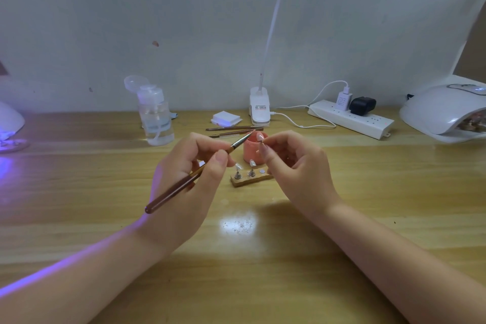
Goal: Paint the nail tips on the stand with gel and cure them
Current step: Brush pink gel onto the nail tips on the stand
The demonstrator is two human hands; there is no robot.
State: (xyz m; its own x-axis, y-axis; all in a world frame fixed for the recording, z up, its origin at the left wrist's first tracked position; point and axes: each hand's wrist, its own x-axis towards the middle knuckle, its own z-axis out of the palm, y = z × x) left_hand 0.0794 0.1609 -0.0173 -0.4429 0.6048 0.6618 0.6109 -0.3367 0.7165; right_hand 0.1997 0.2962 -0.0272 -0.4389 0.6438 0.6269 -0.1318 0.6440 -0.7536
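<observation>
Leftmost, at the frame edge: a white curing lamp (10,119) casting violet light across the wooden table (342,205). Further right, near the wall: a clear pump bottle (155,116) with its flip cap open, part full of clear liquid. Then the left hand (189,181), raised above the table, thumb and fingers curled round a brown-handled brush (194,173); handle slanting down toward the lower left, metal ferrule and bristles pointing up to the right, toward the nail tip (260,137). Behind the hands: two spare brushes (234,130) lying flat, a small stack of white pads (226,118), and the white clip base of a desk lamp (259,108) whose arm rises to the bright panel at the top. Centre, on the table: a pink gel jar (253,150), and just in front of it a small wooden stand (251,179) carrying two nail tips on metal holders, with one bare round magnet spot at its right end. Next, the right hand (294,163), also raised, thumb and forefinger pinched on a small holder bearing the nail tip, held up level with the jar's rim and just by the brush bristles; whether bristles touch it, cannot tell. Remaining fingers loosely curled. Further right: a white power strip (352,118) with a white charger and a black adapter plugged in. Far right: a second white curing lamp (447,110), opening facing the table.
</observation>
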